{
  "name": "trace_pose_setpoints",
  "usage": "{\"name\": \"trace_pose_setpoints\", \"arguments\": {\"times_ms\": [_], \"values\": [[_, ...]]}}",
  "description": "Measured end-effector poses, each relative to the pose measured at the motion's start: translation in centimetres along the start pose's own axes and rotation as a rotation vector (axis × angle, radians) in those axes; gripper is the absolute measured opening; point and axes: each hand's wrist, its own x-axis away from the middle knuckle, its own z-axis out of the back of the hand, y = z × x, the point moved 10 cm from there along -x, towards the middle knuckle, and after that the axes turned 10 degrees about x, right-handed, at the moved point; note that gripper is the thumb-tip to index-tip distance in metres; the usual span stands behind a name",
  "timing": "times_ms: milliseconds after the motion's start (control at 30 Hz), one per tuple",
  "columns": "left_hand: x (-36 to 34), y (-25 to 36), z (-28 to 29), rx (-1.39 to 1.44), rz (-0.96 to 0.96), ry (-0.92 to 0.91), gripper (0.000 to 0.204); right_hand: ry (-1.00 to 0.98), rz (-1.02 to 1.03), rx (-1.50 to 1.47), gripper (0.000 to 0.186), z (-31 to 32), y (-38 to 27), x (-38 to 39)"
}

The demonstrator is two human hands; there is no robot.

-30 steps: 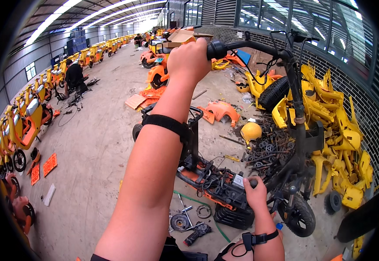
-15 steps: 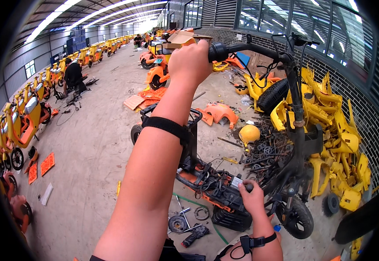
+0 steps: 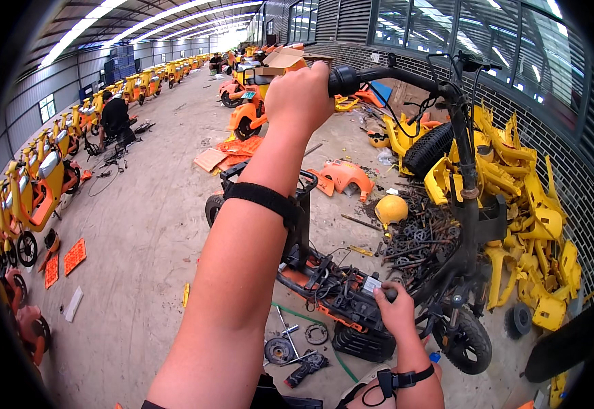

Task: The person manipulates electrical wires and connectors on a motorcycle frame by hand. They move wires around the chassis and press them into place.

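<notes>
A long hall with a metal roof (image 3: 154, 24) stretches away over a concrete floor (image 3: 147, 225), with a dark brick wall (image 3: 549, 123) and tall windows (image 3: 495, 34) along the right. A row of yellow and orange scooters (image 3: 41, 184) lines the left side, and a heap of yellow panels (image 3: 536, 225) lies against the brick wall. The task's thing, a stripped black scooter (image 3: 469, 218), stands on the floor directly before the person, its front wheel (image 3: 462, 341) at the right and its low deck (image 3: 331, 290) crowded with bare wiring. Beyond the deck, a person in dark clothes (image 3: 114, 116) is down low near the left row. A pile of dark metal parts (image 3: 423, 235) lies between the scooter and the yellow heap, just beside a black tyre (image 3: 430, 150). The handlebar (image 3: 406, 76) reaches leftward from the steering stem; the left grip (image 3: 298, 97) is closed around its end, arm outstretched. Lower down, the right grip (image 3: 396, 312) is narrowed around a dark rounded piece (image 3: 390, 294), its kind unclear, beside the deck's front end. Near the pile sits a round yellow shell (image 3: 391, 209). Below the deck lie a power drill (image 3: 306, 369), a dark disc (image 3: 278, 350) and a smaller ring (image 3: 316, 333).
</notes>
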Motion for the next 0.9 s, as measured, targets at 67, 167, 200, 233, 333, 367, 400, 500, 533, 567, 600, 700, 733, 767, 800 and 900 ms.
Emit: {"name": "trace_pose_setpoints", "arguments": {"times_ms": [67, 167, 200, 233, 333, 367, 400, 500, 533, 567, 600, 700, 733, 767, 800, 900], "values": [[0.03, 0.03, -0.10, -0.005, 0.005, -0.005, 0.022, -0.001, 0.000, -0.009, 0.044, 0.07, -0.04, 0.04], [-0.09, -0.02, -0.27, 0.008, 0.017, -0.027, 0.023, -0.010, 0.003, -0.009, 0.043, 0.04, -0.13, 0.05], [-0.04, -0.05, -0.30, 0.008, 0.018, -0.029, 0.023, -0.014, 0.004, -0.006, 0.043, 0.01, -0.16, 0.06], [-0.05, -0.08, -0.29, 0.006, 0.018, -0.029, 0.024, -0.019, -0.001, 0.005, 0.043, -0.03, -0.19, 0.07], [-0.12, -0.09, -0.26, -0.002, 0.014, -0.029, 0.024, -0.030, -0.008, 0.016, 0.042, 0.01, -0.32, 0.17], [-0.13, -0.04, -0.23, -0.003, 0.013, -0.028, 0.024, -0.030, -0.005, 0.005, 0.042, 0.11, -0.41, 0.22], [-0.16, 0.03, -0.13, -0.001, 0.008, -0.022, 0.024, -0.029, -0.002, -0.006, 0.042, 0.20, -0.48, 0.25], [-0.10, -0.10, -0.25, 0.000, 0.002, -0.012, 0.024, -0.027, 0.013, -0.003, 0.043, 0.08, -0.27, 0.20], [-0.14, -0.06, -0.29, 0.001, 0.003, -0.010, 0.023, -0.027, 0.010, 0.004, 0.043, 0.04, -0.13, 0.20], [-0.15, -0.03, -0.30, 0.002, 0.004, -0.008, 0.023, -0.028, 0.008, 0.012, 0.043, 0.01, -0.01, 0.21], [-0.12, 0.02, -0.26, 0.005, 0.001, -0.002, 0.023, -0.029, 0.005, 0.019, 0.043, -0.01, 0.09, 0.21], [-0.08, -0.04, -0.13, 0.005, 0.000, 0.010, 0.022, -0.045, -0.009, 0.020, 0.044, -0.18, 0.38, 0.15], [-0.09, -0.05, -0.19, 0.003, 0.004, 0.008, 0.022, -0.048, -0.011, 0.013, 0.045, -0.17, 0.36, 0.16], [-0.10, -0.06, -0.26, 0.001, 0.007, 0.007, 0.022, -0.051, -0.013, 0.005, 0.045, -0.13, 0.29, 0.20], [-0.09, -0.03, -0.32, 0.000, 0.005, 0.006, 0.022, -0.054, -0.014, -0.002, 0.046, -0.14, 0.26, 0.22], [-0.05, -0.07, 0.03, -0.006, 0.000, 0.012, 0.022, -0.064, 0.000, -0.019, 0.046, -0.36, 0.02, 0.20]]}}
